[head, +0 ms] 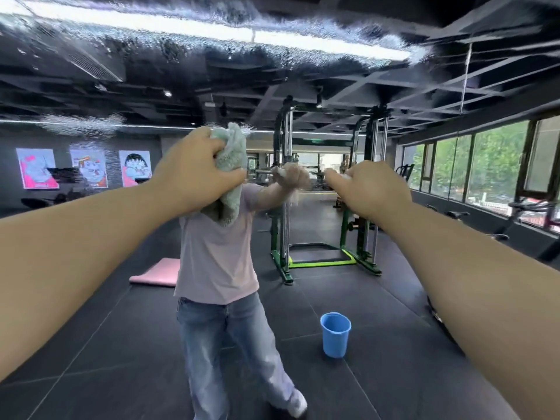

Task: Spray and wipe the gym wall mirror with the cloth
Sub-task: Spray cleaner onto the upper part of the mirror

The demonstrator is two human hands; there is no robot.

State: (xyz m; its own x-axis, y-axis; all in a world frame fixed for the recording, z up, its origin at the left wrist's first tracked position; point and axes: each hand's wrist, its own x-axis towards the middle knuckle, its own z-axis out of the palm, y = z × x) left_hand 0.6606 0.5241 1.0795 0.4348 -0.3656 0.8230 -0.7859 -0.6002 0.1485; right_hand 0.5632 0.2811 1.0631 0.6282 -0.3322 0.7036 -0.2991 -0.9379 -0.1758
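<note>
Wall mirror [318,225] fills the view, straight ahead. Wet droplet bands [212,34] lie across its upper part, with a smaller patch at left, none of it wiped. Green cloth [230,159] is bunched against the glass near centre, lower end hanging loose. Left hand [194,171] grasps the wad, fingers and thumb clamped round it. Risk, as I judge it: the droplets sit well above the cloth, and if the reach falls short they run or dry into streaks. A bunched cloth gives little contact face, so smears are likely, and the loose tail may drag. Right hand [369,192] is raised beside it toward the glass, fingers curled, a scrap of white at the knuckles; whether it holds a sprayer, cannot tell. Both arms are extended forward, nearly straight. Blue bucket [335,334] shows reflected on the floor behind.
</note>
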